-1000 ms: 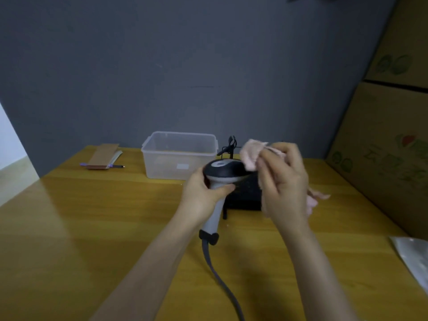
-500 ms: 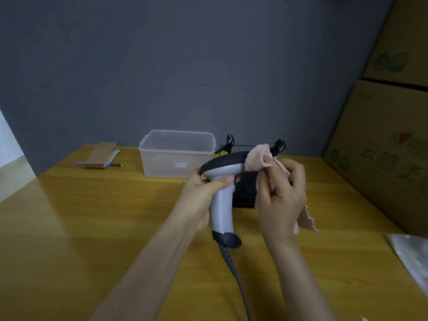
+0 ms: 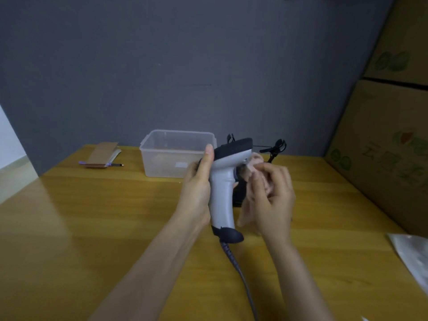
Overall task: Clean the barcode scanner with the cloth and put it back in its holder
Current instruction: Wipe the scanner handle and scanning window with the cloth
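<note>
A grey barcode scanner [image 3: 221, 191] with a black top stands upright above the wooden table, its grey cable [image 3: 240, 272] trailing toward me. My left hand [image 3: 196, 186] grips the scanner's handle and head from the left. My right hand [image 3: 268, 195] holds a pink cloth [image 3: 253, 164] bunched against the underside of the scanner's head, by the trigger. The black holder [image 3: 238, 198] sits on the table behind the scanner, mostly hidden by it and my right hand.
A clear plastic box [image 3: 172, 152] stands behind my left hand. A brown notebook with a pen [image 3: 102, 156] lies at the back left. Cardboard boxes [image 3: 391, 126] wall off the right side. A silver bag [image 3: 412, 253] lies at the right edge. Black clips [image 3: 278, 147] sit behind the holder.
The scanner has been turned upright, its head now pointing right. My right hand moved the cloth from the top of the head down to the underside near the trigger.
</note>
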